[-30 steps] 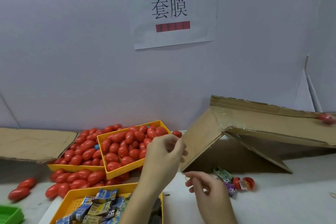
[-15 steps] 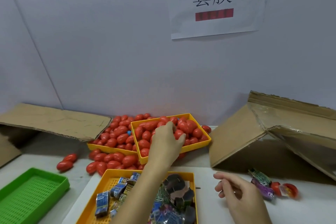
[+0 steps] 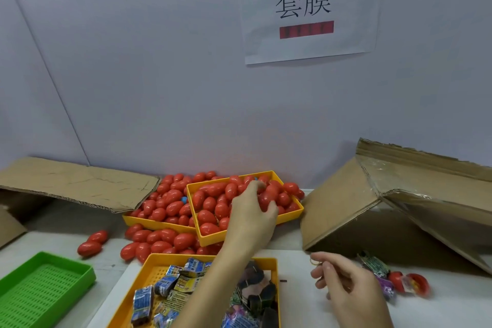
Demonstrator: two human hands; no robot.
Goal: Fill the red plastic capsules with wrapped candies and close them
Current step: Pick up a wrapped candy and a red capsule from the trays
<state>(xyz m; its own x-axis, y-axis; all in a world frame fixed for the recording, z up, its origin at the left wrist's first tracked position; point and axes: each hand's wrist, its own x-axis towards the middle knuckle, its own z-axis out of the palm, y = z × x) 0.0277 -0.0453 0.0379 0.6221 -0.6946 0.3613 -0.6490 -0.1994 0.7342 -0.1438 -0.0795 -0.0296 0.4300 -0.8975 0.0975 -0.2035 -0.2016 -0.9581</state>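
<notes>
Reaching into the upper yellow tray (image 3: 291, 217) heaped with red capsules (image 3: 210, 204), left hand (image 3: 251, 217) has fingers curled over one, grip not fully visible. Right hand (image 3: 346, 282) hovers above the table (image 3: 306, 298), loosely curled, pinching a small rubber band. Wrapped candies (image 3: 186, 278) wait in the near tray; an open capsule (image 3: 410, 282) lies right. Judging by the piles, many look closed; contents unknown.
</notes>
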